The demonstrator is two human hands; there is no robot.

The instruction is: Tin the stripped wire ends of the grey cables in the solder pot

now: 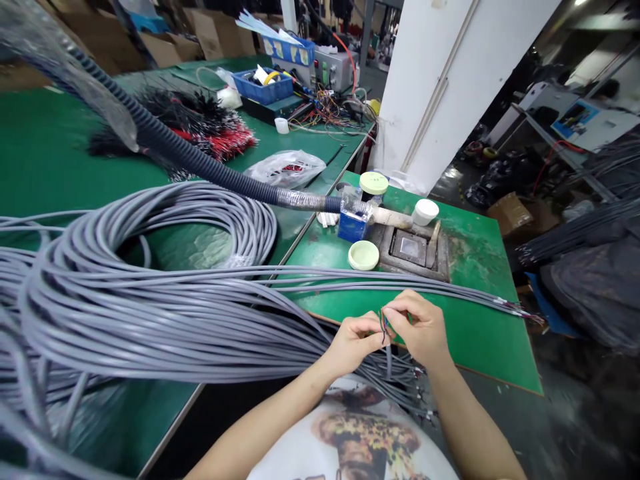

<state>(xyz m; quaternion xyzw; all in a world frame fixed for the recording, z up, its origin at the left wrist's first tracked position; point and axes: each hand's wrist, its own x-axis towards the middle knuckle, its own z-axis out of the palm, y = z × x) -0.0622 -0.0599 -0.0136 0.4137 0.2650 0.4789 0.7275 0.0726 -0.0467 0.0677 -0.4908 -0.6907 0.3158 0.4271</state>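
Between my two hands stand the thin coloured wires (384,323) at the end of a grey cable (389,363), red, blue, green and dark ones among them. My left hand (356,341) pinches them from the left, thumb against fingers. With thumb and forefinger closed, my right hand (419,327) grips the wires' upper part from the right. Big coils of grey cable (165,320) lie to my left. Several cables (400,279) run past beyond my hands, their stripped ends (515,308) at the right. More cable ends hang below my hands.
A solder pot (413,248) sits on the green board (480,347), near a shallow pale dish (363,255), a white cup (425,211) and a blue box (352,225). A ribbed hose (215,170) crosses above the coils. Black and red wires (200,130) lie farther back.
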